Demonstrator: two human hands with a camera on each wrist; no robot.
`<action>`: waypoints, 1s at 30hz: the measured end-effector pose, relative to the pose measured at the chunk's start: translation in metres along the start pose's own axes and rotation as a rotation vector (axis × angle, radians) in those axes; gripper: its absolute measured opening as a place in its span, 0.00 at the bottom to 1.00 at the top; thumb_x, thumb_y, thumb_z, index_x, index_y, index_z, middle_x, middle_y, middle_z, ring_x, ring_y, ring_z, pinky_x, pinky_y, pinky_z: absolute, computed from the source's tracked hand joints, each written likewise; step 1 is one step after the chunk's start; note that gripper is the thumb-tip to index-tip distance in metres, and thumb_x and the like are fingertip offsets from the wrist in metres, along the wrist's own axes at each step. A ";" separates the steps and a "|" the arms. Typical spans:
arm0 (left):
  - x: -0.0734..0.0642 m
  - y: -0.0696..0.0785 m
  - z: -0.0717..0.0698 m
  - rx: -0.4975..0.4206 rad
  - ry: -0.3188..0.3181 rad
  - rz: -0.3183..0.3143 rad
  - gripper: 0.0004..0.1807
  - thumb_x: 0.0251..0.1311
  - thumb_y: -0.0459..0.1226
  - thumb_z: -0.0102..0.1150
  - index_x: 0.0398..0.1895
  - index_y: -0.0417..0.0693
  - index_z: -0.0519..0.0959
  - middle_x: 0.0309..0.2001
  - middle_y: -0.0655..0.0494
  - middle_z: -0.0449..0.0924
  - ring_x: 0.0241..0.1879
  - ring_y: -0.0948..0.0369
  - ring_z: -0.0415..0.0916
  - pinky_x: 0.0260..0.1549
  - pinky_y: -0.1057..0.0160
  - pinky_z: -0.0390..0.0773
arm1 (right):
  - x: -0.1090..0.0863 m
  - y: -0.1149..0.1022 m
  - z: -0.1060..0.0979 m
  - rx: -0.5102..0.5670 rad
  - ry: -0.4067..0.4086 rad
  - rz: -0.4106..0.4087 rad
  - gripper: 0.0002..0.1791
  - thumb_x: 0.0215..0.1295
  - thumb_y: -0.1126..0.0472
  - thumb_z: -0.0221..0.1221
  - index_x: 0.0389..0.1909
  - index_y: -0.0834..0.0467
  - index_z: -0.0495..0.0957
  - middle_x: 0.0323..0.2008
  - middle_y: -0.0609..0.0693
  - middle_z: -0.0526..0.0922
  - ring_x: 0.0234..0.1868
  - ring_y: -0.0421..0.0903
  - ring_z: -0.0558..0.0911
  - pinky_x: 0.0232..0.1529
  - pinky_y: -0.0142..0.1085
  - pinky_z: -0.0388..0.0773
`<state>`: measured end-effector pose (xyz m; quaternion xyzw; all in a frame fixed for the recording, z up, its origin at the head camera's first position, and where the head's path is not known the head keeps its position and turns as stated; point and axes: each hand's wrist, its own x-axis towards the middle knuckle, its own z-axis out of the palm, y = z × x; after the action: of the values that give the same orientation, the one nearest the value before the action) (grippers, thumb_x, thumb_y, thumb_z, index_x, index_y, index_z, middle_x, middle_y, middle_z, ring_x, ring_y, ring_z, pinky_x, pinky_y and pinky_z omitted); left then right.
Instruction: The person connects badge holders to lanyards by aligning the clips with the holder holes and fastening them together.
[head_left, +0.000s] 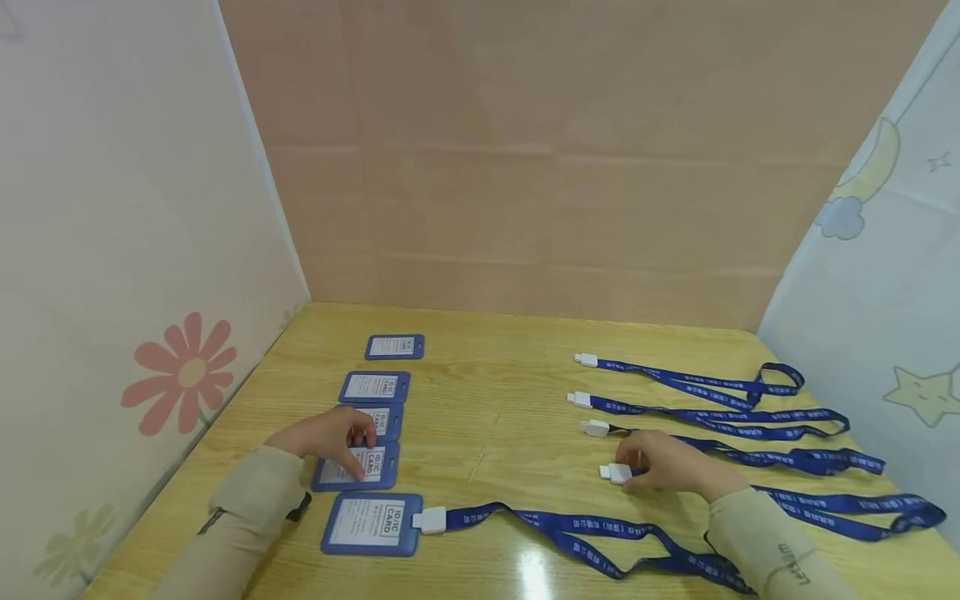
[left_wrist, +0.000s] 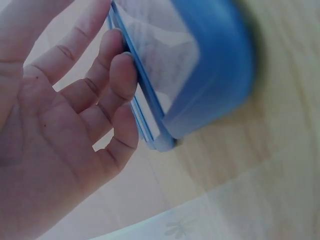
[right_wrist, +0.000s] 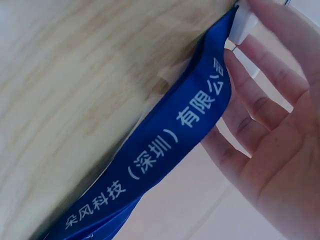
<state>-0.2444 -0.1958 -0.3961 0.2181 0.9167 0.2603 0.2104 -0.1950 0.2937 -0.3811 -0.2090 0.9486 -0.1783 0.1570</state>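
A blue badge holder with a white ID/IC card lies on the table under my left hand. My left thumb is over its card, and the other fingers curl at its far edge. In the left wrist view, fingertips meet the side of the blue badge holder. On the right, my right hand pinches a blue lanyard just behind its white clip. The clip points left, and the strap trails right beneath the wrist. White Chinese lettering runs along the strap.
Nearest me, another badge holder is joined by a white clip to a lanyard. More badge holders line up behind my left hand. Further lanyards lie in rows beyond my right hand. Patterned cloth walls stand at the sides.
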 end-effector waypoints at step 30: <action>-0.002 -0.002 0.005 -0.007 0.002 0.036 0.21 0.32 0.38 0.78 0.30 0.49 0.75 0.28 0.56 0.69 0.31 0.61 0.64 0.29 0.68 0.63 | 0.012 -0.031 -0.017 -0.131 0.119 -0.074 0.09 0.55 0.58 0.65 0.37 0.54 0.79 0.37 0.46 0.83 0.39 0.45 0.82 0.41 0.42 0.79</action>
<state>-0.2410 -0.1967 -0.4002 0.2335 0.9120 0.2675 0.2053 -0.2008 0.2667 -0.3563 -0.2426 0.9575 -0.1337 0.0799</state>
